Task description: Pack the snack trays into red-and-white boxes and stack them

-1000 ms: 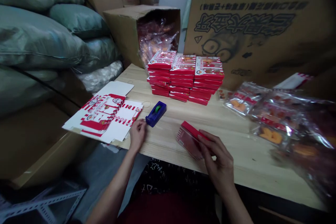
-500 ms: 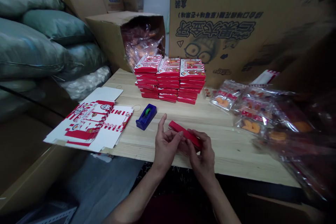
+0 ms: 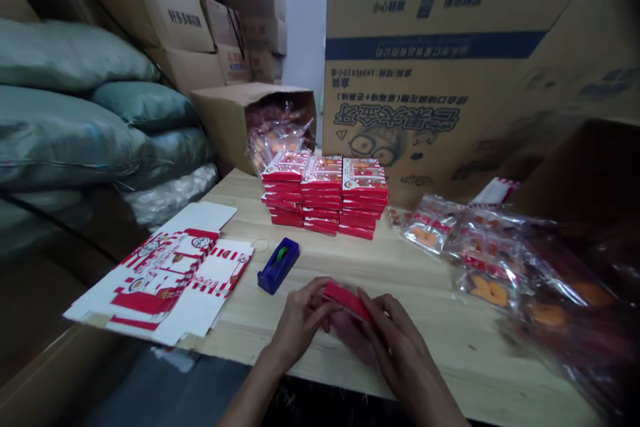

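Between my hands, low over the front of the wooden table, is a small red box (image 3: 347,300) with its red side edge turned up. My left hand (image 3: 303,320) pinches its left end with bent fingers. On the right end, my right hand (image 3: 397,340) closes around the box; its lower part is blurred and partly covered by the fingers. A blue tape dispenser (image 3: 279,267) with a green core stands just beyond my left hand. Farther back, several red-and-white boxes (image 3: 323,193) are piled in three neighbouring stacks.
Flat printed carton blanks (image 3: 170,273) lie at the table's left. Clear packets with orange pieces (image 3: 480,260) spread over the right side. An open cardboard box (image 3: 225,117) of packets stands behind the stacks, beside a large upright carton (image 3: 400,80). Filled sacks (image 3: 70,127) are heaped on the left.
The view has tilted up, so everything sits lower in it. My left fingers, spread and raised before, have come down and closed on the red box's left end.
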{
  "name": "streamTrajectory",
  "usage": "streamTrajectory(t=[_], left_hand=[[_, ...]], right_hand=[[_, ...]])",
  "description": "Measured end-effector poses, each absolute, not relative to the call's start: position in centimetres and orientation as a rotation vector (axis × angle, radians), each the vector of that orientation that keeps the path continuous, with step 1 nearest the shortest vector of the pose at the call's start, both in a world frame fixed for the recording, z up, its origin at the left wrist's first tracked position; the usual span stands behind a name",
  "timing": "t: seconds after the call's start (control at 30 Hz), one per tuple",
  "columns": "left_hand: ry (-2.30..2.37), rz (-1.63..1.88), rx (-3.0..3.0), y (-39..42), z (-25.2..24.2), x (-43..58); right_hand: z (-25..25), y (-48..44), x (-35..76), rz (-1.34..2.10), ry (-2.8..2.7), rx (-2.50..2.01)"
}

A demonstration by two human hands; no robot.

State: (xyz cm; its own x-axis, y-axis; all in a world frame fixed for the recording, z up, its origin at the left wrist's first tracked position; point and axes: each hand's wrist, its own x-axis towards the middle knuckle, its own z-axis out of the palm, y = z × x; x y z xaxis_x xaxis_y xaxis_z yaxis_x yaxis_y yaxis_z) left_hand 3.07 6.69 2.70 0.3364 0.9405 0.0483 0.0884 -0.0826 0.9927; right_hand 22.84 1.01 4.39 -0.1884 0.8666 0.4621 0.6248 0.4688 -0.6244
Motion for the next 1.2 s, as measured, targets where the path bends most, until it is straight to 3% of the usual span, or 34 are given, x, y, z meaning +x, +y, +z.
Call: streamTrajectory(t=[0.13, 0.27, 0.4, 0.5, 0.7, 0.93, 1.1, 1.2], left_hand=[[1.112, 1.028, 1.782, 7.5, 3.0, -1.3], [1.929, 1.328, 1.908, 10.5, 1.5, -11.8], [2.603, 0.714, 1.685, 12.9, -2.5, -22.4], [2.691, 0.455, 1.598, 13.1, -5.5, -26.4], [2.704, 0.386, 1.725, 12.0, -7.4, -28.2], [2.658, 0.315, 1.843, 11.2, -6.9, -28.7], [2.646, 0.511, 1.696, 10.3, -4.1, -28.1], [2.799, 0.922, 1.589, 8.9, 0.0, -26.0]], right_hand=[[6.4, 1.3, 23.9, 0.215, -1.991, -1.146], [11.1, 2.3, 24.8, -0.072, -1.854, -1.062], [15.2, 7.9, 24.0, -0.38, -1.718, -0.86], [16.0, 15.0, 22.8, -0.439, -1.71, -0.8], [13.4, 27.9, 20.8, -0.462, -1.838, -0.94], [9.5, 32.9, 19.7, -0.389, -1.937, -0.985], [9.5, 31.3, 19.7, -0.34, -1.946, -1.027], [10.1, 27.4, 19.3, -0.261, -1.839, -1.023]])
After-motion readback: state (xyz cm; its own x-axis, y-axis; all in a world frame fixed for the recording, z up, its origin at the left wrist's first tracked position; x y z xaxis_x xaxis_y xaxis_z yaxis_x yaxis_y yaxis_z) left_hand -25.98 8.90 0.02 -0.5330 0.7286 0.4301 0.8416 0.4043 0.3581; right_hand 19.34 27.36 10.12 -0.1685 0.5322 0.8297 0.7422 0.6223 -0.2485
